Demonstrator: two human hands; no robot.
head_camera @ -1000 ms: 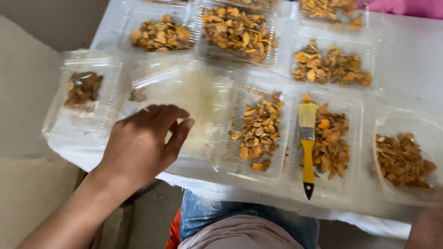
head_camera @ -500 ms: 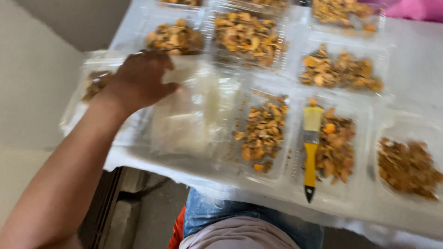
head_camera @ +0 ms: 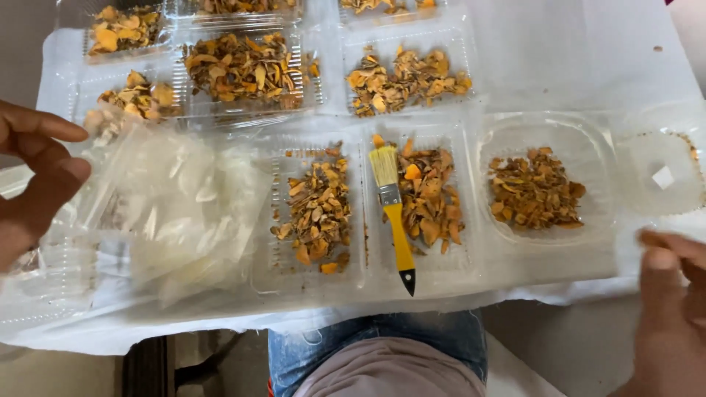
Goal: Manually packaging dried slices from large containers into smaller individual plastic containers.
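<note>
My left hand (head_camera: 35,180) is at the left edge, thumb over fingers, gripping the edge of a crumpled clear plastic bag (head_camera: 184,213) that lies blurred over the left trays. At the bottom right, my right hand (head_camera: 673,309) is partly cut off by the frame. Its fingers are loosely spread and hold nothing, close to the table's front edge. A yellow-handled paintbrush (head_camera: 397,220) lies across a clear tray of dried orange-brown pieces (head_camera: 430,195). Beside it is another such tray (head_camera: 318,213).
Several clear plastic trays of dried orange-brown pieces cover a white sheet (head_camera: 559,59), among them one at centre right (head_camera: 535,190). An almost bare clear tray (head_camera: 665,176) sits at the far right. My knee in blue jeans (head_camera: 382,353) is under the table's front edge.
My left hand has moved from the top of the plastic to its left edge, and the plastic has shifted. My right hand has come into view at the bottom right. The view has shifted.
</note>
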